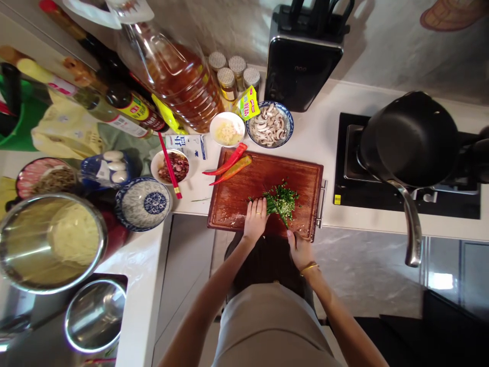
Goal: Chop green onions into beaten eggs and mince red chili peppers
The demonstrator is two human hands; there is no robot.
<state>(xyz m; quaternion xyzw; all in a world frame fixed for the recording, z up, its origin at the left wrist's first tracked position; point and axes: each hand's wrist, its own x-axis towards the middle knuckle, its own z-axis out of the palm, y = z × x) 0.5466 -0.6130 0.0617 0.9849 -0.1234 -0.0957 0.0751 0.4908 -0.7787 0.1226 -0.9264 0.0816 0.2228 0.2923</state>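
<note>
My left hand (255, 218) rests on a wooden cutting board (237, 193), fingers curled together and pressing down a bunch of green herbs (281, 200). My right hand (300, 248) is closed round a knife handle at the board's near edge; the blade (283, 220) reaches into the chopped greens. Two long chillies, one red (229, 162) and one orange (235, 170), lie at the board's far left corner.
Bowls of sliced mushrooms (270, 124), minced garlic (227, 130) and chopped meat with red chopsticks (170, 167) stand behind the board. A black pan (410, 137) sits on the hob to the right. Oil bottle (175, 76), spice jars, knife block (301, 56), metal bowls (51, 242) crowd the left.
</note>
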